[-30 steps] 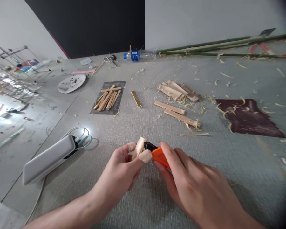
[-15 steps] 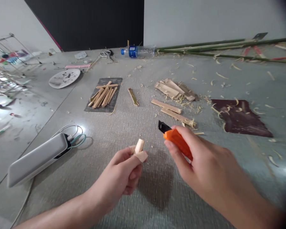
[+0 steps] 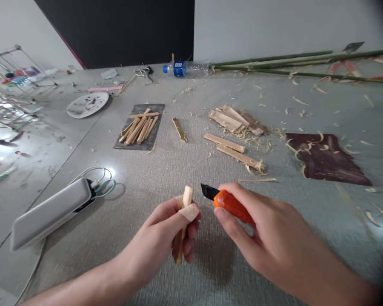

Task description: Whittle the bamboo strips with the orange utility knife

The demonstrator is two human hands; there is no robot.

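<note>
My left hand grips a short bamboo strip upright, its pale top end sticking out above a bandaged thumb and its lower end showing below the fingers. My right hand holds an orange utility knife with a black blade tip pointing left, a short gap from the strip's top. Both hands hover over the grey mat.
Ahead lie cut bamboo strips on a dark sheet, a single sliver, split bamboo pieces with shavings, and dark sandpaper. A white power bank with cables is at left. A bottle and green bamboo poles lie far back.
The knife first swung up and right away from the strip, then came back down and left near its top. The left hand turned the strip more upright.
</note>
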